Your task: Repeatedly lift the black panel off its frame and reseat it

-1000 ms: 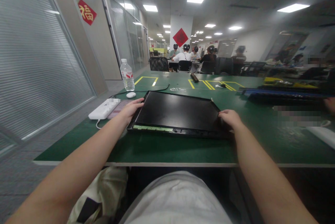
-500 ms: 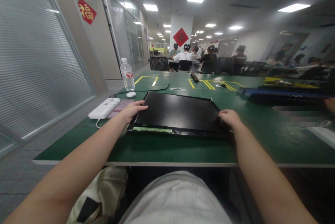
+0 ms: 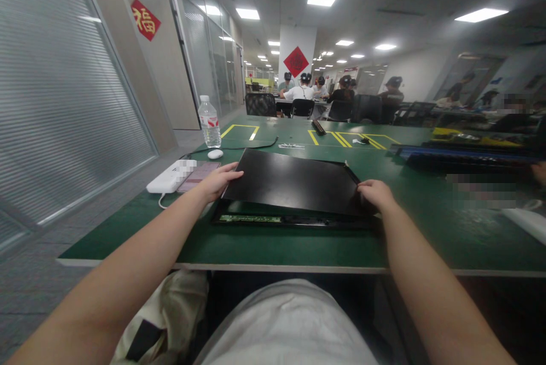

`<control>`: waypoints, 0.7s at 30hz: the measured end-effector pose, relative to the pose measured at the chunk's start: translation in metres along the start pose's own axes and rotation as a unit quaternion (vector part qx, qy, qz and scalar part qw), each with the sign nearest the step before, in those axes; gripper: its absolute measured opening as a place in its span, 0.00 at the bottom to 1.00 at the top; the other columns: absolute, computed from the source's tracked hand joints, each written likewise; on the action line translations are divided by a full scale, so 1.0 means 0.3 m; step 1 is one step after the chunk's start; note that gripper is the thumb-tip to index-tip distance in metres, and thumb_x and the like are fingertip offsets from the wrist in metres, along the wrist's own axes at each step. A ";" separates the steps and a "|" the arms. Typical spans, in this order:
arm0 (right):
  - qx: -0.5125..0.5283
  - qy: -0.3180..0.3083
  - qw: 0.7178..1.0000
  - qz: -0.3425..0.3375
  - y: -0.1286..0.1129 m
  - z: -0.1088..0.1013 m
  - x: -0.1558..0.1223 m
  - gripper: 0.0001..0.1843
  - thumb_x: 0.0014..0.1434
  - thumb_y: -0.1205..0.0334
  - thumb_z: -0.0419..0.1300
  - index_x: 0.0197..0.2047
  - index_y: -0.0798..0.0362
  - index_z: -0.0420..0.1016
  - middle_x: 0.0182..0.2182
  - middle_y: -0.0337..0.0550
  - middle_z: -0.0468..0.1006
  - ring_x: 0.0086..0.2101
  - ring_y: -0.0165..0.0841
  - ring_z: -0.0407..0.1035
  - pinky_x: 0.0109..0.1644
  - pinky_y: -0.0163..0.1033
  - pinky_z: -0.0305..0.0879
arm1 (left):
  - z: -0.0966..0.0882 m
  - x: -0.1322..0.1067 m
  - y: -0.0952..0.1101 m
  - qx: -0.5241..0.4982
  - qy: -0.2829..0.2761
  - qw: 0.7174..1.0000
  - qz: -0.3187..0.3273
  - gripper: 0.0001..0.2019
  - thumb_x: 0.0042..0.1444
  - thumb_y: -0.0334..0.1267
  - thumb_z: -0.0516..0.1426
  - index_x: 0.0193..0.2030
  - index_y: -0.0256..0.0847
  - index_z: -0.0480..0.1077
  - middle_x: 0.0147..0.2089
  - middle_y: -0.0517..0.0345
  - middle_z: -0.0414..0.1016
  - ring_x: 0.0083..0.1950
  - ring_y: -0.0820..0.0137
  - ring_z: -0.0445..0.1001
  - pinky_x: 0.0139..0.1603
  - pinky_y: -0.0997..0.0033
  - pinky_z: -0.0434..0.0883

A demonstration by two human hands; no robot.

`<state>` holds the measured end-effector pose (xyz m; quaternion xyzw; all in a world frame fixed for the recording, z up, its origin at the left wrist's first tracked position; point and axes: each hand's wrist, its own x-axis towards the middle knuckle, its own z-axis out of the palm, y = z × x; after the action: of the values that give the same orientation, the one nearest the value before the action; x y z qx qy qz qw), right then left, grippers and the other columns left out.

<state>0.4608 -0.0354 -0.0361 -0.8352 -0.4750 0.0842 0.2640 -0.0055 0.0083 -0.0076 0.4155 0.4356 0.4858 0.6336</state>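
Note:
A glossy black display panel is gripped at its two side edges by my hands. My left hand pinches the left edge, thumb on top, and that side is raised. My right hand holds the right edge, with its fingers partly hidden. Beneath the panel lies a shallow black frame on the green table. A green circuit board strip shows along the frame's near side, in the gap under the panel.
On the left are a white power bank, a phone, a small white case and a water bottle. A dark cable runs behind the panel. Long dark parts lie right, near another person's hand.
The panel's left and near edges have risen away from the frame, widening the gap over the circuit board strip. Both hands keep their hold; the view has shifted slightly.

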 end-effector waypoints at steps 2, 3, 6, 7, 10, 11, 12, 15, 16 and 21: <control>-0.001 -0.002 1.000 0.002 -0.001 -0.003 -0.002 0.14 0.54 0.62 0.63 0.42 0.50 0.86 0.42 0.49 0.84 0.45 0.45 0.78 0.47 0.42 0.72 | 0.003 -0.004 0.002 -0.002 0.000 1.000 -0.002 0.33 0.46 0.22 0.68 0.61 0.39 0.74 0.46 0.46 0.86 0.40 0.61 0.86 0.38 0.68 0.82; 0.000 -0.004 1.000 0.004 -0.002 -0.004 -0.003 0.14 0.54 0.61 0.63 0.43 0.50 0.86 0.42 0.49 0.84 0.44 0.45 0.78 0.47 0.42 0.72 | 0.005 -0.007 0.004 -0.002 0.002 1.000 -0.003 0.34 0.46 0.22 0.68 0.62 0.38 0.73 0.46 0.45 0.86 0.39 0.61 0.86 0.37 0.68 0.82; 0.005 -0.004 1.000 0.008 -0.002 -0.005 -0.003 0.13 0.54 0.62 0.63 0.42 0.50 0.86 0.41 0.48 0.84 0.43 0.45 0.78 0.46 0.41 0.72 | 0.011 -0.015 0.009 0.001 0.000 1.000 -0.004 0.35 0.47 0.23 0.68 0.65 0.38 0.71 0.47 0.44 0.86 0.39 0.60 0.86 0.36 0.68 0.81; 0.007 -0.003 1.000 0.008 -0.001 -0.005 -0.003 0.13 0.53 0.62 0.64 0.41 0.50 0.86 0.41 0.48 0.85 0.42 0.45 0.78 0.46 0.41 0.72 | 0.013 -0.017 0.011 0.003 -0.003 1.000 -0.004 0.36 0.47 0.24 0.68 0.65 0.39 0.71 0.47 0.44 0.86 0.39 0.60 0.86 0.36 0.67 0.81; 0.014 0.002 1.000 0.005 0.002 -0.002 -0.002 0.12 0.52 0.62 0.64 0.40 0.50 0.86 0.39 0.48 0.85 0.42 0.45 0.79 0.46 0.42 0.72 | 0.018 -0.024 0.015 0.006 -0.013 1.000 0.004 0.37 0.46 0.25 0.69 0.66 0.39 0.71 0.49 0.43 0.85 0.42 0.57 0.86 0.36 0.66 0.81; 0.017 0.003 1.000 0.005 0.004 -0.001 -0.001 0.12 0.52 0.62 0.64 0.40 0.50 0.86 0.39 0.49 0.85 0.42 0.45 0.79 0.46 0.42 0.73 | 0.020 -0.026 0.017 0.006 -0.014 1.000 0.010 0.37 0.45 0.25 0.70 0.65 0.39 0.71 0.50 0.42 0.85 0.42 0.57 0.85 0.37 0.66 0.81; 0.019 0.003 1.000 0.005 0.005 0.000 -0.001 0.12 0.52 0.62 0.64 0.40 0.50 0.86 0.39 0.49 0.85 0.42 0.45 0.79 0.46 0.43 0.73 | 0.023 -0.028 0.018 0.007 -0.013 1.000 0.018 0.37 0.45 0.25 0.70 0.64 0.39 0.72 0.51 0.42 0.84 0.43 0.57 0.85 0.37 0.66 0.81; 0.020 0.005 1.000 0.001 0.010 0.002 0.001 0.12 0.52 0.62 0.63 0.40 0.50 0.86 0.40 0.49 0.84 0.42 0.45 0.79 0.47 0.42 0.73 | 0.033 -0.036 0.026 0.009 -0.004 0.999 0.038 0.33 0.46 0.25 0.69 0.61 0.39 0.74 0.53 0.44 0.84 0.45 0.59 0.85 0.39 0.69 0.80; 0.018 0.006 1.000 0.000 0.011 0.003 0.003 0.12 0.53 0.62 0.63 0.40 0.50 0.86 0.40 0.49 0.84 0.43 0.45 0.79 0.47 0.42 0.72 | 0.037 -0.040 0.029 0.010 -0.004 0.999 0.044 0.31 0.47 0.25 0.68 0.60 0.38 0.75 0.54 0.44 0.83 0.46 0.59 0.85 0.39 0.69 0.80; 0.026 0.009 1.000 -0.003 0.014 0.004 0.010 0.15 0.52 0.62 0.64 0.44 0.49 0.85 0.43 0.48 0.84 0.45 0.44 0.77 0.49 0.41 0.71 | 0.052 -0.059 0.045 0.018 -0.037 0.997 0.064 0.27 0.48 0.27 0.67 0.58 0.38 0.77 0.50 0.46 0.85 0.47 0.57 0.84 0.41 0.67 0.80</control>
<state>0.4653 -0.0342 -0.0390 -0.8272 -0.4733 0.0883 0.2898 0.0034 -0.0082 0.0123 0.4713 0.3933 0.5021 0.6092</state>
